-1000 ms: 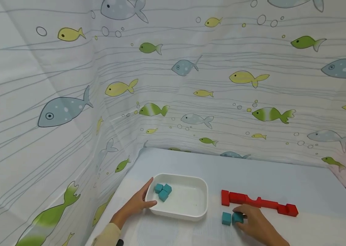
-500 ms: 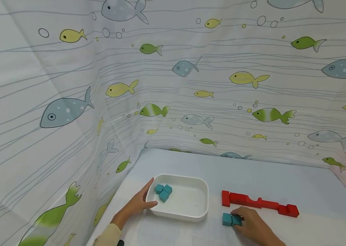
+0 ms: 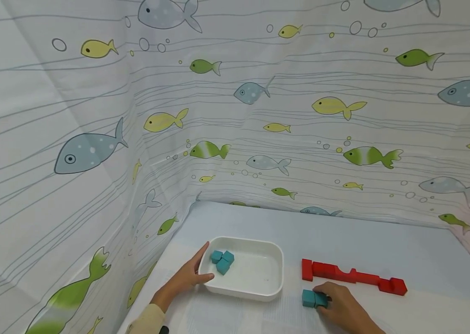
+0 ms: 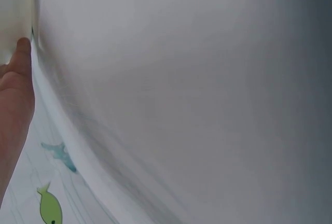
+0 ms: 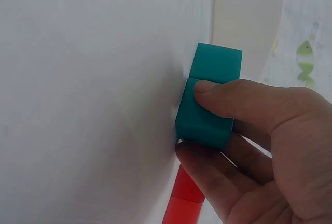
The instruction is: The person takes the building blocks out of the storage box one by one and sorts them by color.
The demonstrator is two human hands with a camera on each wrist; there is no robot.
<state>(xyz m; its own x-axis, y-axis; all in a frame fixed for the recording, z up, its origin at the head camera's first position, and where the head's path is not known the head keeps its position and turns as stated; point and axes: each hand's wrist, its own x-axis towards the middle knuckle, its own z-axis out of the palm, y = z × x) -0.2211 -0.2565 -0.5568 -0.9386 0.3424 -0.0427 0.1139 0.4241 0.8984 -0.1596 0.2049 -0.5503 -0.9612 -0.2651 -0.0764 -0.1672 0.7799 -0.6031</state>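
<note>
On the table to the right, my right hand [image 3: 339, 304] pinches a teal cube block [image 3: 321, 299] between thumb and fingers. The block sits side by side with another teal block [image 3: 308, 298], their faces meeting in the right wrist view, where the thumb lies on the held block [image 5: 205, 115]. My left hand [image 3: 191, 273] holds the left end of a white tray [image 3: 256, 293], thumb over the near rim and fingers along the outer side. Inside the tray, three teal blocks [image 3: 223, 266] are clustered at its left. The left wrist view shows one finger [image 4: 21, 66] against a pale edge.
Behind the right hand, a row of red blocks [image 3: 343, 273] of differing shapes runs across the white table cover [image 3: 301, 232]. Fish-patterned sheets [image 3: 285, 148] hang at the back and left.
My right hand has slid its teal block slightly left, closing the gap to the other teal block. Between the last two frames it barely moves. The left hand and tray stay in place.
</note>
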